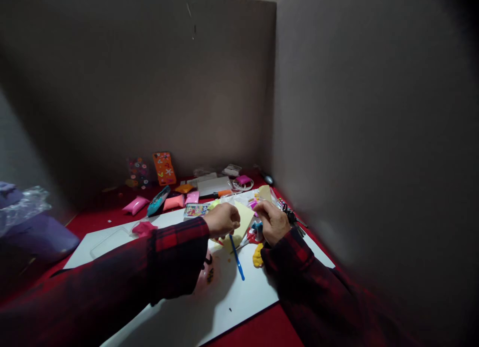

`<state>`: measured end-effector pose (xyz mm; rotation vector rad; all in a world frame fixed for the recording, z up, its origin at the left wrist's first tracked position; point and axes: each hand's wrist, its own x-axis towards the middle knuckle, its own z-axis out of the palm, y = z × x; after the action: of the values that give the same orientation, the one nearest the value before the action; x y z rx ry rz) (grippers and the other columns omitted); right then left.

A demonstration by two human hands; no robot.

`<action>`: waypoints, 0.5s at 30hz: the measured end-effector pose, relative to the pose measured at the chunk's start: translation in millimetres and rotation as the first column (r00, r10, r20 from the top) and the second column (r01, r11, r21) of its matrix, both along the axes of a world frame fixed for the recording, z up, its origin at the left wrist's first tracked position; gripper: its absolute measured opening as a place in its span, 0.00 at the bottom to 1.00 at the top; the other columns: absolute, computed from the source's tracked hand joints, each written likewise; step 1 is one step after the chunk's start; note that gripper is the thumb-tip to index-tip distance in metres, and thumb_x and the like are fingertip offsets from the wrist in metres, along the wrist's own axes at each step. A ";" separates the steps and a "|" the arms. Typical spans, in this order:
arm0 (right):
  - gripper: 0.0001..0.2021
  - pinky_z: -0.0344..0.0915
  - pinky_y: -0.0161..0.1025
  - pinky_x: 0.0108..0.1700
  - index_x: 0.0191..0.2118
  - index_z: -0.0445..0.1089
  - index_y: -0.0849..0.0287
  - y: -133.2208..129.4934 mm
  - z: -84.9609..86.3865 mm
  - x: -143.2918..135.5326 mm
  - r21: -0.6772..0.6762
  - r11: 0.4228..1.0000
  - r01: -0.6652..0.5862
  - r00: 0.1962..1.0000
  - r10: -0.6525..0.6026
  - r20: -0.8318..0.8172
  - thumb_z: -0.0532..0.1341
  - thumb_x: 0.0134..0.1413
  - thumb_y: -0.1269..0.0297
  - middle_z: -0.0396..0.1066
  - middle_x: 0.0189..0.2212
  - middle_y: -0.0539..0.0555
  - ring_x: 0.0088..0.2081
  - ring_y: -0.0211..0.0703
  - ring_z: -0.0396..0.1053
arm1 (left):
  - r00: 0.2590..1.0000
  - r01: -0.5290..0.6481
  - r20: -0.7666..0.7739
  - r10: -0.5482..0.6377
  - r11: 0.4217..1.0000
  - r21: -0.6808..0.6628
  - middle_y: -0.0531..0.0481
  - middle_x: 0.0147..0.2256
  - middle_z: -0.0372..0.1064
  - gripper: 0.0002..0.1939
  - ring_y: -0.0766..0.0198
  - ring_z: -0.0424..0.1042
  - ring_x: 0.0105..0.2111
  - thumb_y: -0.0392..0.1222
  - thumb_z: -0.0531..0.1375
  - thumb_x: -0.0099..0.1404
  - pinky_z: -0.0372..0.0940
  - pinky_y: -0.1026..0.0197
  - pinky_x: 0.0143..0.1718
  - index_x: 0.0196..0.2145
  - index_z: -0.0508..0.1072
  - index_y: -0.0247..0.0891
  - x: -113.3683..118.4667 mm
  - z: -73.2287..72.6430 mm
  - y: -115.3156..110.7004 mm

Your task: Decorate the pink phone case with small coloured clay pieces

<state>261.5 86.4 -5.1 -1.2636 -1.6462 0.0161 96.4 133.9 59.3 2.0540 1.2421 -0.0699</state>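
My left hand (223, 220) is closed, its fingers curled together over the left side of a pale yellow paper (243, 218); what it pinches is too small to make out. My right hand (272, 221) has thumb and fingertips pressed together at the paper's right edge, and its hold is also unclear. A blue stick (237, 260) lies on the white board (258, 287), its top end just below my left hand. Scissors with red handles (252, 236) and a lump of yellow clay (258, 256) lie beside my right hand.
Two decorated cases, one orange (164, 168), lean against the back wall. Pink (136, 205) and coral packets (174, 202) lie along the board's far side, near a teal case (158, 201). A purple container (39, 237) stands at the left. Keys (290, 214) lie right of my right hand.
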 end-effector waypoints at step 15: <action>0.09 0.66 0.42 0.37 0.33 0.68 0.57 -6.1 8.0 3.5 0.052 0.992 0.118 0.983 -0.110 -0.149 0.54 0.50 0.76 0.72 0.30 0.56 0.35 0.48 0.71 | 0.988 -0.099 -0.128 0.085 0.989 -0.106 0.47 0.42 0.69 0.13 0.62 0.71 0.37 0.44 0.57 0.66 0.69 0.56 0.37 0.45 0.69 0.34 52.8 -15.5 0.2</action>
<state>265.0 80.3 2.9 -1.2783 -1.4371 -0.0111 149.2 134.0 43.8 1.9174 1.3757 -0.2216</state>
